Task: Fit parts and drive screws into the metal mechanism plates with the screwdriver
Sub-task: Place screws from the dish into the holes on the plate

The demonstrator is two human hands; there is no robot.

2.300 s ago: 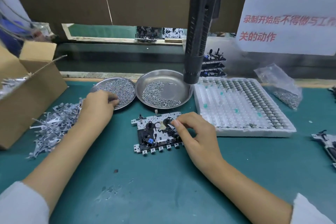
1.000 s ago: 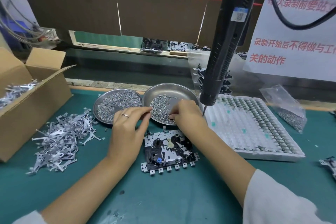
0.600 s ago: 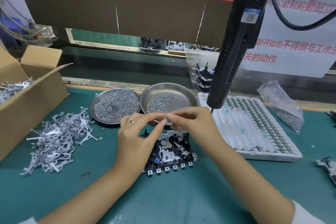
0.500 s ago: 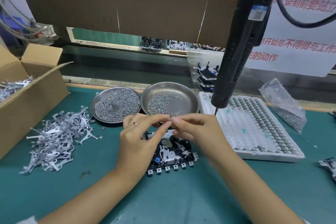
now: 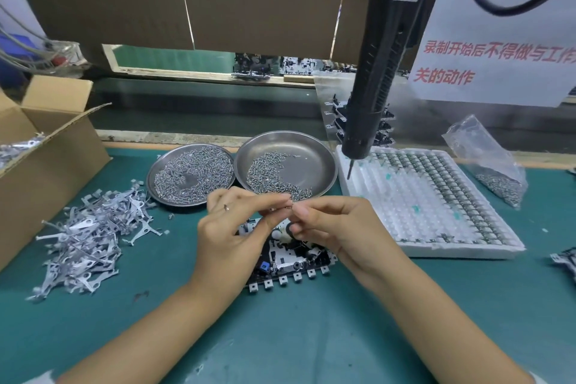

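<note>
Both hands are now lifted and joined in the air over the mechanism plate (image 5: 290, 262), while some two seconds ago my left hand (image 5: 230, 231) was reaching into the left screw dish (image 5: 190, 178) and my right hand (image 5: 336, 231) was resting on the plate itself; the camera view is also raised a little, so the hanging screwdriver (image 5: 378, 72) shows more of its body. Between the fingertips of the two hands I pinch a screw (image 5: 291, 203), very small and hard to see; the left thumb and forefinger close on it, and the right fingertips meet it from the other side, so I judge it is being passed or turned. Its long axis I cannot tell for sure. The plate lies on the green worktop (image 5: 311, 337) directly below the hands, partly hidden by them, so the screw must travel straight down and a little toward me. The screwdriver hangs behind and to the right, its tip over the white parts tray (image 5: 436, 212); the right hand is clearly the nearer one to reach for it. The right screw dish (image 5: 314, 153) stands just behind the hands, touching the left dish.
</note>
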